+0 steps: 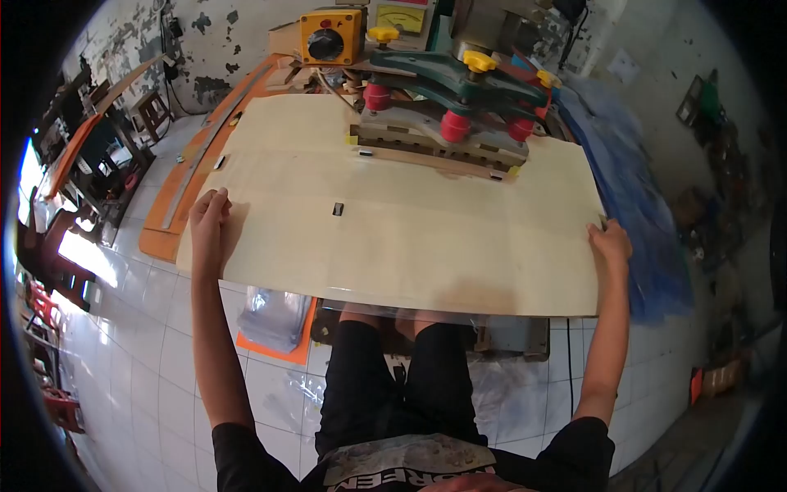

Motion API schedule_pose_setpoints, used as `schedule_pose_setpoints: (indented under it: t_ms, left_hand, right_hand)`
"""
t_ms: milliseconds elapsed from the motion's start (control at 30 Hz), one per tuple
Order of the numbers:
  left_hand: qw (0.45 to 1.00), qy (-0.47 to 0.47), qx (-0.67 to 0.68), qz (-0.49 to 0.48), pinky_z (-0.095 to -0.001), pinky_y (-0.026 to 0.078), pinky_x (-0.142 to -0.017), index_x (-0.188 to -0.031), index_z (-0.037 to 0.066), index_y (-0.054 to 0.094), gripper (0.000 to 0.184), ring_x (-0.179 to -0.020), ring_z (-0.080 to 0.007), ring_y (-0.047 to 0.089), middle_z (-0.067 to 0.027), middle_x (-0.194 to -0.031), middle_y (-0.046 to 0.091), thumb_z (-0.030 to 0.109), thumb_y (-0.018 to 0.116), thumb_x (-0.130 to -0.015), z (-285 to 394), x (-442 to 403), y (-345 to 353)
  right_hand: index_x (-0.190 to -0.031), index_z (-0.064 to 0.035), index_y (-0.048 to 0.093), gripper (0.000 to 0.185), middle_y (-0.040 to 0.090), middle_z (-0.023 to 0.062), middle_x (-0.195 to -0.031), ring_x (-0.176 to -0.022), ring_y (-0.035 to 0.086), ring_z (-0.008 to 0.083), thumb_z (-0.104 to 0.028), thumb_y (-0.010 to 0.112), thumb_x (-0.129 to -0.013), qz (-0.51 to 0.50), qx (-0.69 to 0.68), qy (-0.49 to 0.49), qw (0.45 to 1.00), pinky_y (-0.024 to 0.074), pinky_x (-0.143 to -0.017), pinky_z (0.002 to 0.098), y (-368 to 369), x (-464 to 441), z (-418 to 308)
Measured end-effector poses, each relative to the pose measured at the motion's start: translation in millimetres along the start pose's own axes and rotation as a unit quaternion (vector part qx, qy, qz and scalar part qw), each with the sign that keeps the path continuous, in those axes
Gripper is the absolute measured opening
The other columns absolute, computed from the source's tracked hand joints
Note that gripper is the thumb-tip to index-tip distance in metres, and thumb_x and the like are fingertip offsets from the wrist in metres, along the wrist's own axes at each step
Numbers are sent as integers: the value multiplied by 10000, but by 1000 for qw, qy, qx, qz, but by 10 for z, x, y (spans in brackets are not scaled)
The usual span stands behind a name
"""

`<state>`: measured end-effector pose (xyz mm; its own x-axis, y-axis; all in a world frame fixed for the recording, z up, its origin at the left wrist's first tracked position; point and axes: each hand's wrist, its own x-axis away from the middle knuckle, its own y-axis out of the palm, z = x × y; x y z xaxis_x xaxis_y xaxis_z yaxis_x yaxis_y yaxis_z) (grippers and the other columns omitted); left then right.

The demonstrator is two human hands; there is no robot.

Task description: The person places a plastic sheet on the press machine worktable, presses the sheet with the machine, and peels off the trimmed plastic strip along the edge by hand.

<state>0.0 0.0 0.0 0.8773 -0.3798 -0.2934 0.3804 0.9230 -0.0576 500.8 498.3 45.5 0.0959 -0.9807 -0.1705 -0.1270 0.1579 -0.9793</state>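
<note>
A pale board point(393, 246) spans the area before me, with glints and faint fold lines of a clear plastic sheet point(344, 289) over its surface. Near the board's left side, my left hand point(211, 211) is closed in a pinch, apparently on the thin sheet. My right hand point(611, 239) is closed at the right edge, its thumb on top; the sheet itself barely shows there. A small black piece point(338, 209) lies on the board, and another dark piece point(220, 162) is beyond my left hand. Behind them stands a green press head point(455, 82) with red insulators above a metal die point(443, 143).
A yellow control box point(332, 38) with a black knob stands at the back. Bluish plastic sheets point(627, 197) hang at the right. An orange tabletop point(164, 234) with a metal strip projects at the left. Below the board are folded clear plastic point(275, 318) and my legs.
</note>
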Motion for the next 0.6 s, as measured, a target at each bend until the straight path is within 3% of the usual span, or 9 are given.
schedule_pose_setpoints:
  t_ms: [67,200,300,400,467,533,600]
  left_hand:
    - [1000,-7,-6,5,-238,305,-625,-702,71,530,367,-665,-61,375,33,-684,423,317,626,-958,41,48,48]
    - [1000,-3,-10,8,-238,305,-622,-704,68,534,361,-663,-61,381,34,-682,422,310,624,-956,37,-42,-38]
    - [1000,2,-28,11,-238,303,-612,-706,66,537,358,-660,-57,386,33,-681,420,310,618,-956,-24,-46,-44]
    - [999,-3,-32,10,-239,301,-602,-705,66,534,363,-650,-55,386,33,-679,421,317,613,-956,-70,-57,-42]
    - [1000,-1,-24,1,-239,298,-596,-700,70,528,372,-638,-52,381,36,-675,421,325,607,-958,-122,-80,-52]
    - [1000,-6,-26,4,-238,296,-594,-698,72,525,373,-635,-51,380,38,-673,421,325,606,-959,-112,-72,-50]
    - [1000,-10,-27,5,-236,294,-592,-696,73,522,374,-632,-50,379,39,-671,420,326,606,-960,-119,-78,-54]
  right_hand:
    - [-1314,-20,601,717,659,247,-1268,-1190,646,344,-441,791,-765,13,-44,-20,999,503,-991,463,71,-153,173]
    - [-1335,36,566,731,688,245,-1199,-1144,666,352,-332,817,-756,68,-115,-51,990,526,-934,433,512,-390,416]
    - [-1289,48,597,617,715,219,-1091,-1015,703,314,-203,810,-767,104,-294,-56,948,544,-843,379,669,-480,522]
    - [-1175,38,667,404,708,166,-972,-860,686,243,-107,770,-812,153,-327,-134,923,529,-761,329,212,90,154]
    - [-1056,41,704,195,671,140,-897,-794,646,198,-25,695,-872,147,-308,-264,902,505,-728,295,-239,763,-189]
    - [-990,42,706,112,650,121,-863,-750,621,188,25,655,-892,212,-300,-372,852,488,-694,282,-475,1298,-388]
    - [-950,23,715,85,630,101,-834,-745,605,217,11,701,-867,237,-290,-410,832,475,-680,309,-639,1714,-441]
